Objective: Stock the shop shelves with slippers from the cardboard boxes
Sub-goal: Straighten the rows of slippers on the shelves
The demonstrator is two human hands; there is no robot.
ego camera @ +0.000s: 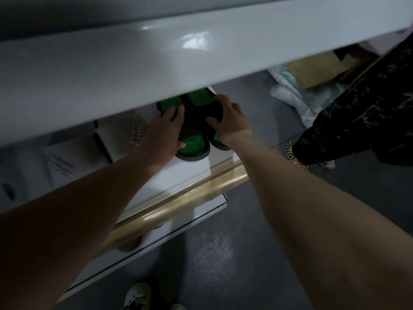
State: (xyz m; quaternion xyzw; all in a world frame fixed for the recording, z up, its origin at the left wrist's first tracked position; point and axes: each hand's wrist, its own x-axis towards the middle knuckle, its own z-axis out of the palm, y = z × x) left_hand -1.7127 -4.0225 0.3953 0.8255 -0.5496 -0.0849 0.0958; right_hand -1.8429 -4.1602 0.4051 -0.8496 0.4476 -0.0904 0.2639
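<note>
You had the slippers (193,146) on the shelf (190,173) by its right front corner, left hand (163,130) and right hand (230,121) each gripping one; squaring both heels to that edge looked wise.

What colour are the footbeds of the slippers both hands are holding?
Bright green, on black-strapped slippers; the head view shows it.
</note>
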